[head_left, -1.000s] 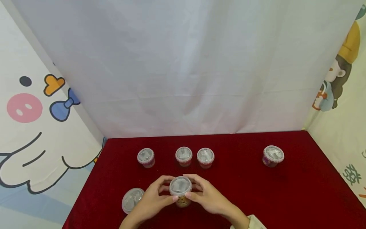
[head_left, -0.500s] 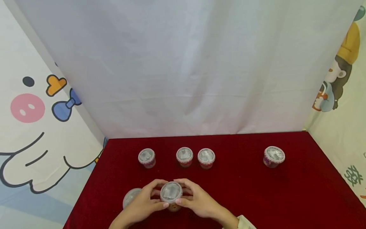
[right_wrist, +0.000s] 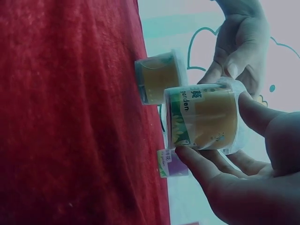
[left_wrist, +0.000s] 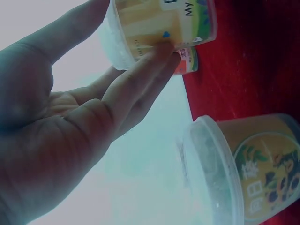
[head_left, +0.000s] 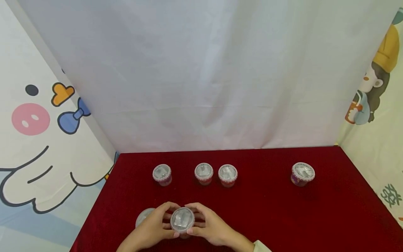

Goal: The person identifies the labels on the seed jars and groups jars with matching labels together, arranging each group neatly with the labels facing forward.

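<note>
A clear-lidded plastic tub (head_left: 182, 219) with a yellow label stands between both hands at the front of the table. My left hand (head_left: 153, 226) holds its left side, fingers behind and thumb in front. From the right, my right hand (head_left: 210, 225) grips it in the same manner. The right wrist view shows the tub's yellow wrap (right_wrist: 211, 117) and the right fingers curved along its side. Another yellow-labelled tub (left_wrist: 262, 173), flower-printed, stands by the left hand, which partly hides it in the head view. Whether the held tub touches the cloth, I cannot tell.
Along the back of the red cloth (head_left: 267, 210) stand a purple tub (head_left: 162, 175) at left, two red-labelled tubs, one (head_left: 204, 174) beside the other (head_left: 227, 175), and a purple tub (head_left: 302, 174) at right. A white curtain (head_left: 201, 77) hangs behind, printed cloths at the sides.
Both hands have moved left and towards the person with the yellow-labelled tub between them, coming nearer the other yellow-labelled tub and covering more of it. The back tubs stay put.
</note>
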Demonstrator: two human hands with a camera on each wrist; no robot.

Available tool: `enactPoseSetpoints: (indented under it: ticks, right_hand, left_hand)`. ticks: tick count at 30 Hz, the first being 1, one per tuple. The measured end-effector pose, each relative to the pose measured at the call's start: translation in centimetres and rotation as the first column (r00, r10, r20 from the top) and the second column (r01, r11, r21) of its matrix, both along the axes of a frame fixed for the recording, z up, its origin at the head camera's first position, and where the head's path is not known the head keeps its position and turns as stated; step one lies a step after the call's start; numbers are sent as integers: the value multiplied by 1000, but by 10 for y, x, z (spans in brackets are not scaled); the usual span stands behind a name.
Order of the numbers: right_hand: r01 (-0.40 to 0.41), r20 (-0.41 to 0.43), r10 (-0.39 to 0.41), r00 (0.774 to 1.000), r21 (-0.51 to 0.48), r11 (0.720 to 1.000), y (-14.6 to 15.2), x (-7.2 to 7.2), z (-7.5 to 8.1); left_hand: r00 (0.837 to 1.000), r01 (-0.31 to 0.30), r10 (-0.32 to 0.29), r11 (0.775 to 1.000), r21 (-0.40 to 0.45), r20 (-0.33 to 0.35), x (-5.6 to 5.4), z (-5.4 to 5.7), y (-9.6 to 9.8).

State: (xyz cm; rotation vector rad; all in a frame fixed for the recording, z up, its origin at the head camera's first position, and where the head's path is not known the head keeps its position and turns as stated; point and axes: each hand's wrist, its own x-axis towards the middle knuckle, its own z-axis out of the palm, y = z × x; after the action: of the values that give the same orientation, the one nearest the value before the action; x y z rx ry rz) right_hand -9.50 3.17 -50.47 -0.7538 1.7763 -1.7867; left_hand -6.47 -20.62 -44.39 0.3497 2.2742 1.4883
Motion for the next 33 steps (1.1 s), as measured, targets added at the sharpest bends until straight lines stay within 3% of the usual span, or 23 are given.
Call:
enactPoseSetpoints:
  ticks: [3,5,10,14,17,19,20,25,31,33]
  right_hand:
    - [-6,-9,6,1000,0,1000,-3,1,-3]
    - [-2,-13,2,1000,4,1000,-5,1,-4]
    - [14,-22,-13,1000,22,1000,-13,0,-7]
    - [22,-27,-21,999,31,999,-18,0,-11]
    - [23,-19,-23,1000,33,999,-20,0,-14]
    - [21,-13,-20,1000,36,999,-21,-1,-14]
    - [19,-9,-19,1000,39,999,-21,-1,-15]
    - [18,4,-18,1000,57,998,-24,-1,-17]
    - [16,-7,-16,1000,74,997,-28,-2,-20]
    - [19,-20,-18,1000,81,997,-28,-2,-20]
  left_hand:
    - [999,16,-17,999,-37,-32,-1,-6,-3]
    - [995,44,-50,997,-68,-82,-5,-18,-10]
    - [983,49,-75,987,-156,-168,-21,-68,-32]
    - [981,16,-61,972,-234,-185,-18,-62,-28]
    - [973,0,-75,947,-321,-220,-17,-61,-28]
    - [963,-9,-90,932,-363,-255,-22,-79,-36]
    - [955,-2,-107,930,-368,-276,-23,-82,-38]
    - [930,4,-141,927,-375,-339,-23,-85,-40]
    - [951,-38,-91,914,-404,-294,-21,-82,-35]
    - [950,-41,-89,915,-401,-300,-22,-83,-35]
